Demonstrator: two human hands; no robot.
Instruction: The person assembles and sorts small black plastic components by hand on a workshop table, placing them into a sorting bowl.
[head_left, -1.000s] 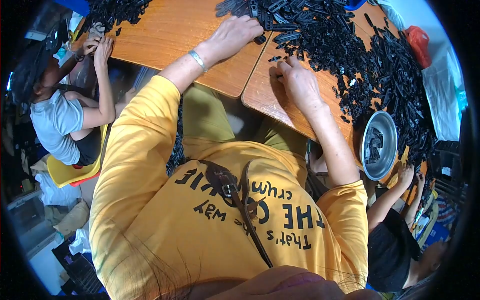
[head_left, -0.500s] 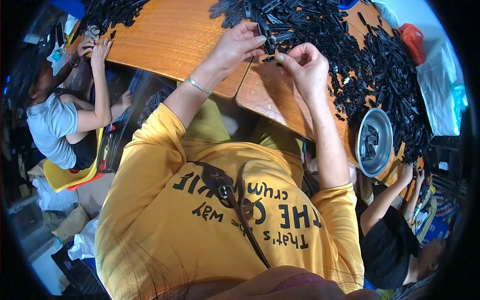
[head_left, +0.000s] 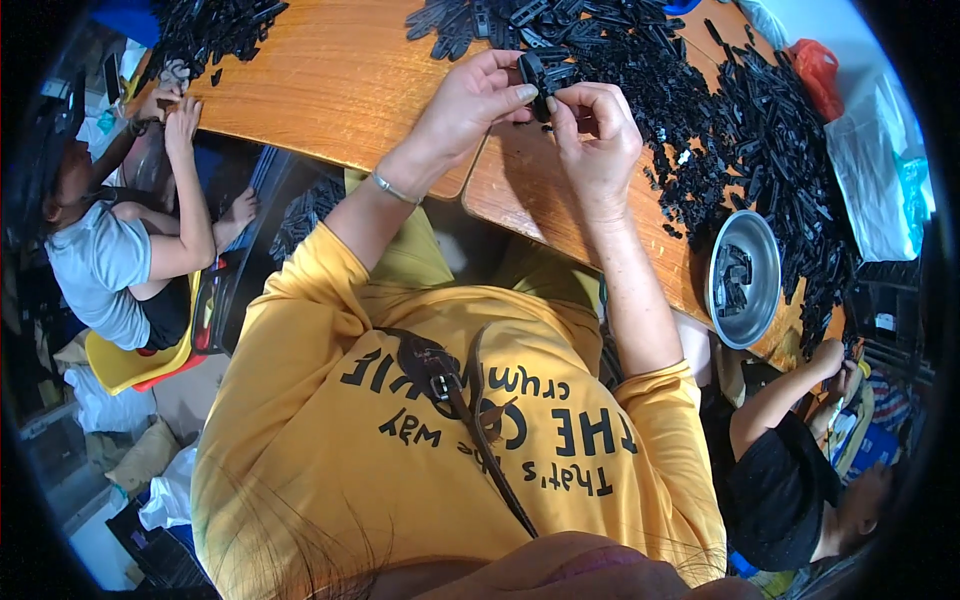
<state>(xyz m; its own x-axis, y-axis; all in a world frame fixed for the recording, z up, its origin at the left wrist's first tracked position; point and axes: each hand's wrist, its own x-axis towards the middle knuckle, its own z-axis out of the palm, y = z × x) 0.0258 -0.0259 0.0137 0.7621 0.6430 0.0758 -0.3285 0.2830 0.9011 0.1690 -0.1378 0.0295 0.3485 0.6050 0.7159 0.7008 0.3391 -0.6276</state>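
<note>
My left hand [head_left: 487, 92] is closed on a long black plastic part [head_left: 534, 78], pinching it between thumb and fingers above the table edge. Against the same part, my right hand [head_left: 598, 128] presses with thumb and forefinger pinched together; whatever small piece sits between those fingertips is mostly hidden. Just beyond both hands lies a wide heap of black plastic parts [head_left: 640, 65], with long slotted pieces at the back and smaller bits nearer my right hand.
A metal bowl [head_left: 745, 280] holding some black parts stands at the table's right edge. Beyond it are a clear plastic bag [head_left: 870, 180] and a red bag [head_left: 817, 78]. Co-workers sit at left [head_left: 125, 250] and right [head_left: 785, 470]. Another black pile [head_left: 215, 35] lies far left.
My right hand has moved left and up, bringing its fingertips from just beside the long black part to against it. My left hand keeps its grip.
</note>
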